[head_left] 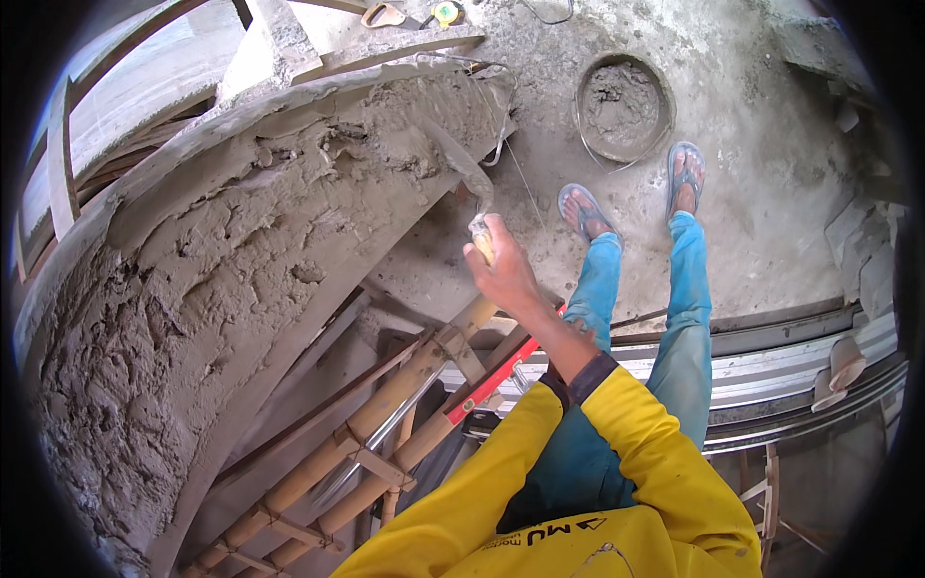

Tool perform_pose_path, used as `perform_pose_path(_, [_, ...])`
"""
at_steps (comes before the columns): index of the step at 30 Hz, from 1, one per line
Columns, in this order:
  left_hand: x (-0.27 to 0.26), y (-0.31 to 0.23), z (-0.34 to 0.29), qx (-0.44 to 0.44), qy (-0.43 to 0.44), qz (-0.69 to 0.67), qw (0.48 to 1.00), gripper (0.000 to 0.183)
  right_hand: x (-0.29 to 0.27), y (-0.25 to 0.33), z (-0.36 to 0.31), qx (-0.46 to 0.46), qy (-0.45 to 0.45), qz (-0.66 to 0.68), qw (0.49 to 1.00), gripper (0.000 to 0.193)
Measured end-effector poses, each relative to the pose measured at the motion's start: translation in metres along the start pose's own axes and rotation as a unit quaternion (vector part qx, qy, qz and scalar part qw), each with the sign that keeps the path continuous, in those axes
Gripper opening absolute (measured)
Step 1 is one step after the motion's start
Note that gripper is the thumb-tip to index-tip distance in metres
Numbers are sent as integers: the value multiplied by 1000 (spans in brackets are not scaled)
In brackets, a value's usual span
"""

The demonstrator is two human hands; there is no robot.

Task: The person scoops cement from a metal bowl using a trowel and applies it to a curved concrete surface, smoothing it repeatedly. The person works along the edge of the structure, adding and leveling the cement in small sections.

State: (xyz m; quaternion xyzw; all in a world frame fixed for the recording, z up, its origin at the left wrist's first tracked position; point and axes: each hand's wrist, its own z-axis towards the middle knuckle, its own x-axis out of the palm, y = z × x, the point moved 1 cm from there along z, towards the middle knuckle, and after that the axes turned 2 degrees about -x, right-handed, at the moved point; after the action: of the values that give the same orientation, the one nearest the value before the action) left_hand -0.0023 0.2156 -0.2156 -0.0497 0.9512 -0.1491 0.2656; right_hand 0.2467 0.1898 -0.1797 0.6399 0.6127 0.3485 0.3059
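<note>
**Trowel against the wet wall**

My right hand (pixel 503 273) was wrapped tight around the trowel (pixel 462 169) handle, blade angled up-left onto the rough mortar wall (pixel 222 250) to spread it. My left hand stayed unseen. The mortar pan (pixel 623 106) sat far right.

building site: wet cement plaster (pixel 222 279) on curved wall, bamboo ladder (pixel 385 433), mortar pan (pixel 623 106) on dusty concrete floor (pixel 771 193).

I wore a bright yellow long-sleeved top (pixel 617 482) with a dark navy cuff (pixel 578 378) at six o'clock, dark print across its chest, blue trousers (pixel 674 328) rolled above the ankles, grey-blue flip-flops (pixel 684 164) toward one o'clock
</note>
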Motion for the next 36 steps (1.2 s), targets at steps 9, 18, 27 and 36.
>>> perform_pose_path(9, [-24,-30,-12,-31,-25,18,999,64,-16,29,-31,-72,20,-18,997,32])
perform_pose_path(18, [-17,-31,-13,-18,-9,103,995,64,-64,34,-49,-37,137,-2,990,38])
perform_pose_path(27, [-11,-29,-14,-49,11,39,998,62,-116,70,-62,123,264,181,939,33])
perform_pose_path(36, [-53,-53,-4,-106,11,-1,994,61,-13,68,-35,-60,-140,46,987,39])
